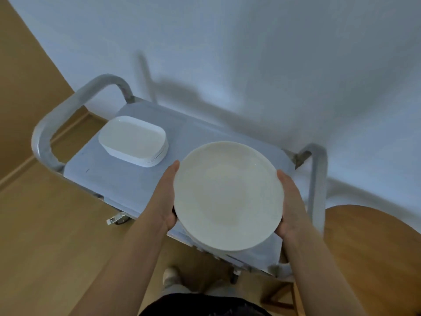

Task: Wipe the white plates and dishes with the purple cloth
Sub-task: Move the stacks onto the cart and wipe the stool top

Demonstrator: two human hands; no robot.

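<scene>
Both forearms reach forward from the bottom edge; left hand (167,197) grips the left rim of a stack of round white plates (227,197), thumb on top, fingers under; right hand (289,206) grips the right rim likewise; stack sits over the near right part of a grey metal trolley (109,179), lifted or resting unclear; farther left on the trolley top, a stack of rectangular white dishes (134,140); wooden chair seat (373,252) at right; white wall (250,42) behind.
</scene>
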